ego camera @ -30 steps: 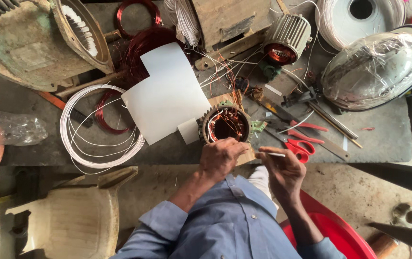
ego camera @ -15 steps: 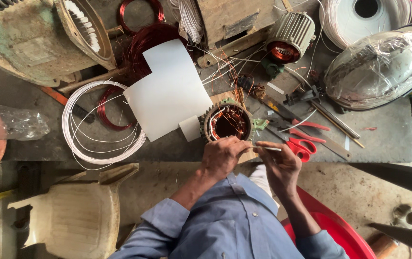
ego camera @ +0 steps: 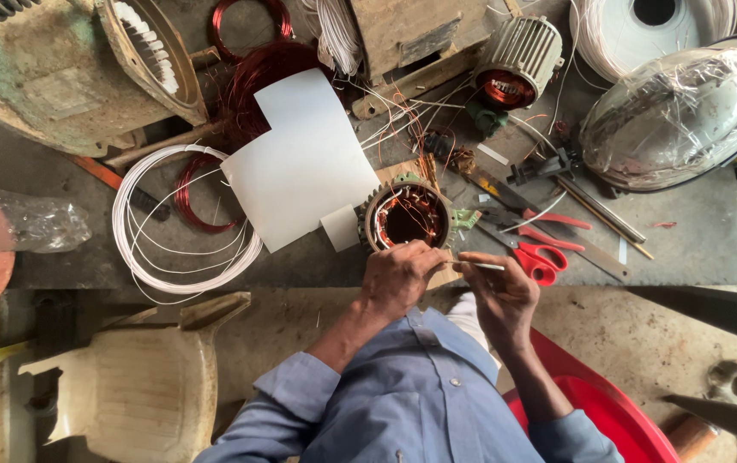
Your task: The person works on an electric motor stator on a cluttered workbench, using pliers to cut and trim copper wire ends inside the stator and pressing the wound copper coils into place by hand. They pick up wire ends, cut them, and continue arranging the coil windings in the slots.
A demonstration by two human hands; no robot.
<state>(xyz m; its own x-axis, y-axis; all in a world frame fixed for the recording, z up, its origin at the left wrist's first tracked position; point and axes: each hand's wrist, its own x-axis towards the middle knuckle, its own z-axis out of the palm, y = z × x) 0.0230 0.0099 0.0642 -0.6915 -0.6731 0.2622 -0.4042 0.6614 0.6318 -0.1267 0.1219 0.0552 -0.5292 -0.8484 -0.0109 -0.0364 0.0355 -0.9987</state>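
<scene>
A round motor stator (ego camera: 407, 214) with copper windings stands at the near edge of the workbench. My left hand (ego camera: 398, 279) rests against its near rim, fingers curled on it. My right hand (ego camera: 497, 291) sits just to the right and pinches a thin white strip (ego camera: 480, 265) that points towards my left hand. Red-handled scissors (ego camera: 544, 257) lie right beside my right hand. A white sheet of insulating paper (ego camera: 304, 163) lies to the left of the stator, with a small white piece (ego camera: 339, 229) touching the stator's side.
A coil of white wire (ego camera: 181, 223) and red copper coils (ego camera: 258, 77) lie left of the sheet. A finned motor (ego camera: 518, 60), hand tools (ego camera: 574, 193) and a plastic-wrapped housing (ego camera: 677, 111) fill the right. A cream casing (ego camera: 141, 381) stands on the floor, a red seat (ego camera: 595, 403) under me.
My hands have barely moved; the right hand with the strip has shifted slightly closer to the left hand at the stator's rim.
</scene>
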